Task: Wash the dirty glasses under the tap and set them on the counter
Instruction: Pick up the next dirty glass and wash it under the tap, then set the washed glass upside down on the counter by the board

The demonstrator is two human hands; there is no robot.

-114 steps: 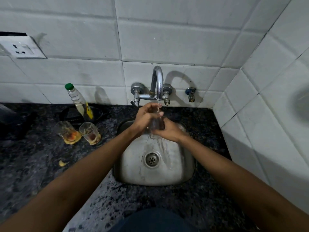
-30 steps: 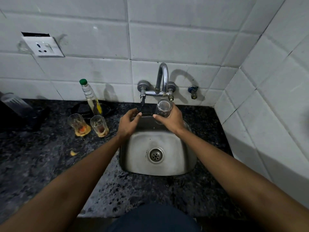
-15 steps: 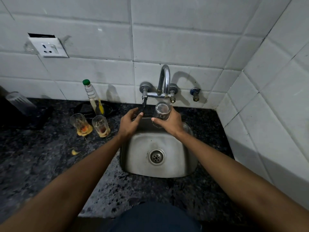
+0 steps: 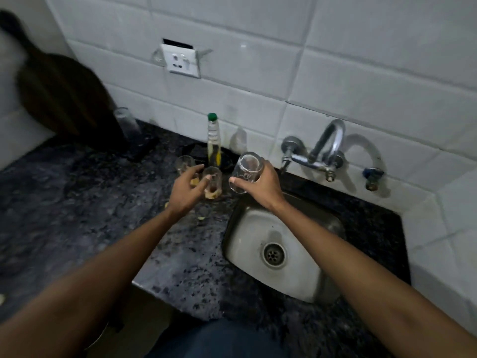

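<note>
My right hand (image 4: 260,188) grips a clear rinsed glass (image 4: 246,171), tilted with its base up, above the sink's far left corner. My left hand (image 4: 187,191) hovers with spread, relaxed fingers over two dirty glasses on the dark counter. The nearer dirty glass (image 4: 213,182) has brown and yellow residue at its bottom, just right of my thumb. The other dirty glass (image 4: 184,165) is partly hidden behind my fingers. The chrome tap (image 4: 324,151) on the tiled wall shows no running water. The steel sink (image 4: 247,244) lies below it.
A clear bottle with a green cap (image 4: 213,140) stands behind the dirty glasses on a dark round dish. Another clear glass (image 4: 126,125) stands at the back left beside a large dark object (image 4: 62,96). Small yellow scraps lie on the speckled counter (image 4: 90,202). A wall socket (image 4: 182,60) sits above.
My left hand left the tap handle and moved left over the dirty glasses. My right hand carried the rinsed glass left, away from the spout. The view turned left.
</note>
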